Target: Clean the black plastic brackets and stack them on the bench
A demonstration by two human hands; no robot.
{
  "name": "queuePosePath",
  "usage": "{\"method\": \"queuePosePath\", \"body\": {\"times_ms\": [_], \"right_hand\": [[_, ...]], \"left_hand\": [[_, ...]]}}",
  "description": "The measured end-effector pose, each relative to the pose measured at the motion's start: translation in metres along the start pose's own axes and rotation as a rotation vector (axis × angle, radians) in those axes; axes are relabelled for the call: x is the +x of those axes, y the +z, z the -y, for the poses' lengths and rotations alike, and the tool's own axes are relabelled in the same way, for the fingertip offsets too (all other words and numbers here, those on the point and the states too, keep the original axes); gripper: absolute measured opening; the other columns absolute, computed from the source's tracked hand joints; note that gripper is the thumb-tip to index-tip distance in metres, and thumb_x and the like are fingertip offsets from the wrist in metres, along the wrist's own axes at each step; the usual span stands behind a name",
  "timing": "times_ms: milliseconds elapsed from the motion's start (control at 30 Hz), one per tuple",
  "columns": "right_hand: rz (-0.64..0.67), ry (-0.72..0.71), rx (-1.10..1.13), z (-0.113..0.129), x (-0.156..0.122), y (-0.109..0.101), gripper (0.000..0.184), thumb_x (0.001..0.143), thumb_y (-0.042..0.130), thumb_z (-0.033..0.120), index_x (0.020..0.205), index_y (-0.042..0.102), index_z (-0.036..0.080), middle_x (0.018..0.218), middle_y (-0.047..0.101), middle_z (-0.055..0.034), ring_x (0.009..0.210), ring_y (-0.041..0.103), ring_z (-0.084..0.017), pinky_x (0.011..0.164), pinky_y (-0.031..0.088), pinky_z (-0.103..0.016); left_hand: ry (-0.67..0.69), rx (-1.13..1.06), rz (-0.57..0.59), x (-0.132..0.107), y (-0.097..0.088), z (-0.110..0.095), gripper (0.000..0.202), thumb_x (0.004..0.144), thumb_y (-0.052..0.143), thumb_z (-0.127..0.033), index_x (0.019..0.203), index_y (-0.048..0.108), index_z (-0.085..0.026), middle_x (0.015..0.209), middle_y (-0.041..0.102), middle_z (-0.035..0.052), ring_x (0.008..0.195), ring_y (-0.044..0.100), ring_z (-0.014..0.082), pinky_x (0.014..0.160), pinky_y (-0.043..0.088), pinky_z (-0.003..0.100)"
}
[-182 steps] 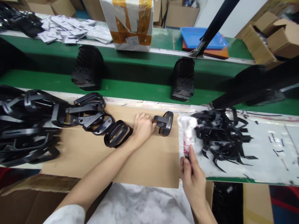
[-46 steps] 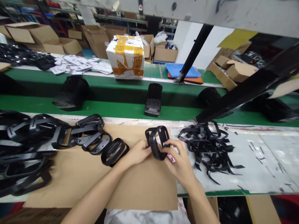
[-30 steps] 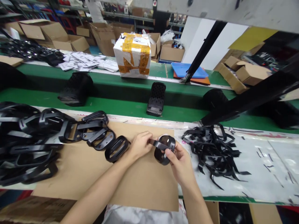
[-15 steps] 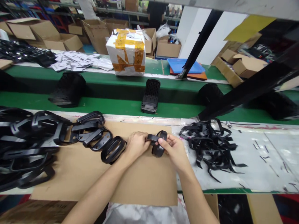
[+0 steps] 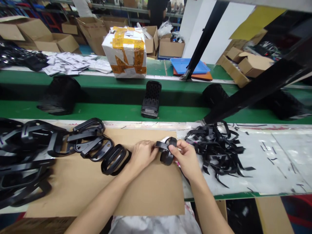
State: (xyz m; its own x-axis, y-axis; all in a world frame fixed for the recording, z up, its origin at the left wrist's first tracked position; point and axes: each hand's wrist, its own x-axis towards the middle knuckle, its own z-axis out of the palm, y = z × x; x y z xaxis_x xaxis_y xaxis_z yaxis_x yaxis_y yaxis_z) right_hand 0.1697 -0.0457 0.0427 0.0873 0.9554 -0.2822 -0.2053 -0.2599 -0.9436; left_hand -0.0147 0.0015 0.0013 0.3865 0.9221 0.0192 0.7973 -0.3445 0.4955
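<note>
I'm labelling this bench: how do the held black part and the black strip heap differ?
The held black part is small; the black strip heap spreads wider. The left hand and right hand grip the part; the heap lies on the white surface. Both are black.

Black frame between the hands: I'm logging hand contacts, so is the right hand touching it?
Touching. The head view shows the thumb of the right hand pressed against the black frame, with no gap between them.

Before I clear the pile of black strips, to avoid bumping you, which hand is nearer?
The right hand: it is just left of the black strips, gripping a black frame; the left hand is farther off, across that frame.
</note>
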Motion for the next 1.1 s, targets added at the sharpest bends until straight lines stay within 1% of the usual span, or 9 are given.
{"method": "queuePosePath", "body": {"times_ms": [167,267,433,500,600,700,867,967,1100], "right_hand": [[0.042,0.025,-0.03,0.003,-0.002,0.006,0.048,0.073,0.088,0.059,0.077,0.058,0.022,0.07,0.065,0.0024,0.054,0.057,-0.011,0.051,0.05,-0.023],[0.071,-0.042,-0.122,0.004,-0.007,-0.001,0.042,0.082,0.077,0.061,0.086,0.062,0.022,0.075,0.068,-0.0001,0.062,0.063,-0.016,0.06,0.055,-0.028],[-0.185,-0.285,-0.768,-0.013,-0.031,-0.033,0.025,0.091,0.068,0.047,0.095,0.064,0.023,0.082,0.066,-0.0021,0.073,0.063,-0.02,0.071,0.051,-0.031],[-0.194,-0.241,-1.014,-0.026,-0.039,-0.045,0.031,0.086,0.073,0.045,0.108,0.064,0.024,0.088,0.066,-0.0025,0.076,0.064,-0.022,0.065,0.047,-0.031],[-0.136,-0.164,-1.145,-0.041,-0.045,-0.057,0.025,0.09,0.066,0.041,0.11,0.066,0.025,0.095,0.069,-0.0047,0.084,0.067,-0.026,0.066,0.047,-0.032],[-0.123,-0.156,-1.047,-0.039,-0.046,-0.062,0.021,0.097,0.055,0.042,0.1,0.065,0.023,0.091,0.069,-0.0056,0.079,0.065,-0.024,0.069,0.048,-0.033],[-0.111,0.082,-0.502,-0.027,-0.067,-0.07,0.04,0.1,0.05,0.063,0.105,0.055,0.024,0.078,0.057,0.0027,0.045,0.041,-0.009,0.041,0.031,-0.024],[-0.076,0.236,-0.23,-0.031,-0.089,-0.071,0.045,0.095,0.057,0.068,0.107,0.052,0.025,0.072,0.052,0.007,0.039,0.032,-0.005,0.036,0.022,-0.019],[0.02,0.339,-0.146,-0.047,-0.111,-0.061,0.043,0.098,0.056,0.066,0.112,0.052,0.025,0.074,0.054,0.007,0.036,0.03,-0.002,0.035,0.019,-0.017]], "left_hand": [[0.039,0.006,-0.01,0.0,0.002,0.002,0.016,0.096,0.057,-0.022,0.094,0.072,-0.018,0.096,0.078,0.0091,0.091,0.072,0.027,0.084,0.05,0.037],[0.037,0.004,-0.028,-0.001,0.002,0.004,0.017,0.097,0.058,-0.024,0.094,0.074,-0.019,0.096,0.079,0.0082,0.091,0.072,0.0273,0.087,0.049,0.038],[0.003,0.004,-0.051,-0.001,0.003,0.006,0.032,0.103,0.054,-0.035,0.083,0.074,-0.02,0.088,0.079,0.0082,0.086,0.073,0.0259,0.082,0.048,0.036],[0.005,-0.021,-0.062,-0.001,0.004,0.006,0.029,0.102,0.056,-0.034,0.086,0.076,-0.021,0.092,0.081,0.0075,0.089,0.074,0.0255,0.085,0.047,0.035],[-0.01,-0.054,-0.054,0.0,0.002,0.005,0.031,0.102,0.055,-0.034,0.087,0.078,-0.022,0.093,0.082,0.0063,0.087,0.075,0.0245,0.083,0.047,0.034],[-0.07,-0.077,-0.028,0.001,-0.004,0.004,0.035,0.103,0.052,-0.036,0.085,0.079,-0.023,0.091,0.081,0.0061,0.083,0.074,0.0233,0.074,0.045,0.032],[-0.151,0.082,0.006,0.004,-0.01,0.002,0.017,0.093,0.062,-0.026,0.084,0.076,-0.022,0.089,0.081,0.0068,0.085,0.075,0.0277,0.071,0.042,0.034],[-0.126,0.128,-0.003,0.005,-0.007,0.003,0.015,0.09,0.064,-0.028,0.08,0.073,-0.021,0.084,0.079,0.0071,0.082,0.074,0.0287,0.073,0.043,0.036],[-0.042,0.122,-0.033,0.003,0.0,0.006,0.016,0.092,0.062,-0.026,0.083,0.073,-0.02,0.087,0.079,0.0086,0.087,0.074,0.029,0.081,0.046,0.039]]}}
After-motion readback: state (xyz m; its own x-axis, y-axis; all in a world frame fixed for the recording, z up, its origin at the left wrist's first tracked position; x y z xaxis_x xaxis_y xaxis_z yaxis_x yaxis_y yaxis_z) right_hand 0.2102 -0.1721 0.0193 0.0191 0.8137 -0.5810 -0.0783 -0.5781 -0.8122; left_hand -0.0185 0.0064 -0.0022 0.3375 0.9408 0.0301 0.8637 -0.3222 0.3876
